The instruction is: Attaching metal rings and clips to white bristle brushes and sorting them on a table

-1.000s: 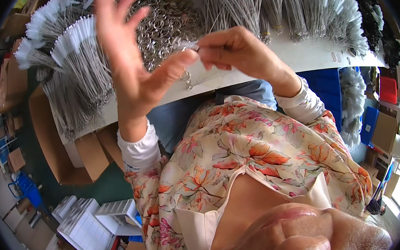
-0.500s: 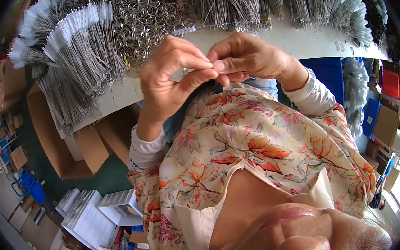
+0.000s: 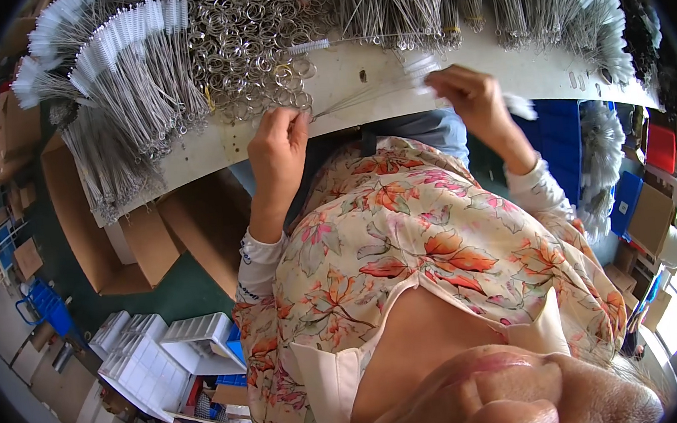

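A white tabletop (image 3: 359,77) carries heaps of wire brushes (image 3: 125,77) and metal rings (image 3: 250,34). Above its near edge, a thin bundle of brushes (image 3: 368,92) spans both hands: left hand (image 3: 276,140) pinches the wire stems, right hand (image 3: 465,96) closes on the white bristle tips

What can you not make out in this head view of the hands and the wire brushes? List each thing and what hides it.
- Head view: the left hand pinches the brushes' wire ends; a ring there is too small to tell.
- The right hand covers the white bristle tips; motion blur smears them.
- How many brushes it holds: wires too thin to count.
- The table is cut off at the top edge.
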Demonstrator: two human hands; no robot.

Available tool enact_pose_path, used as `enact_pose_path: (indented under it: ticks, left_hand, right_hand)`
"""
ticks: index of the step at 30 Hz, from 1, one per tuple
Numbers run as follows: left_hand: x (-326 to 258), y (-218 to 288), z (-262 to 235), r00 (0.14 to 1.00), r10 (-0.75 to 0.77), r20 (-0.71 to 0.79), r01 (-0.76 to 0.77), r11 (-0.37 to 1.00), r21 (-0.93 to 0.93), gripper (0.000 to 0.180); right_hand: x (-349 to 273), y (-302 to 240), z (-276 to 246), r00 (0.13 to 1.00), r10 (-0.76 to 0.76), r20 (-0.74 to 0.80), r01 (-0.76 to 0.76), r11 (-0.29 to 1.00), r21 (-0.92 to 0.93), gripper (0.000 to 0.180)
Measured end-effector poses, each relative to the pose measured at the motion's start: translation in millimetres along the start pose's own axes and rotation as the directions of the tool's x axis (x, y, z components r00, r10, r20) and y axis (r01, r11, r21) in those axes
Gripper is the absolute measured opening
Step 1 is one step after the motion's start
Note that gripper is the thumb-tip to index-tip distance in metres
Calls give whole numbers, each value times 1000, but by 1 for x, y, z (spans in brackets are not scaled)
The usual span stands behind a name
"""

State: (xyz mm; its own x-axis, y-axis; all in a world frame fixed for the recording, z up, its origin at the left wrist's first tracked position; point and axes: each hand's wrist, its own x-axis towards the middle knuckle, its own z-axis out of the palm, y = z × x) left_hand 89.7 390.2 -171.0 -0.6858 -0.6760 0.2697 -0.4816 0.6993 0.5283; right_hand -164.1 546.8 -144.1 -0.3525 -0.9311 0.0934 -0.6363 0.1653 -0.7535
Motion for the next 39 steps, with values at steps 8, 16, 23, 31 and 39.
enact_pose_path:
  ticks: [8,16,23,31,39]
  left_hand:
    - [37,23,-55,986,-166,19,119,619,-776,7]
    - [53,14,-75,993,79,84,26,550,-835,16]
    - [52,12,-71,994,105,26,-37,556,-831,20]
    - [51,34,-75,986,67,-153,-163,601,-783,25]
    - [59,46,-84,902,212,-377,-389,777,-496,32]
  right_hand:
    - [50,-85,69,919,-394,7,385,902,195,9]
    - [64,-100,45,932,-139,334,-92,802,591,14]
    - [65,-101,45,912,-78,403,-213,750,626,18]
    - [68,-107,34,905,-167,392,-212,621,754,18]
    - [75,-141,21,944,-70,323,-236,542,807,17]
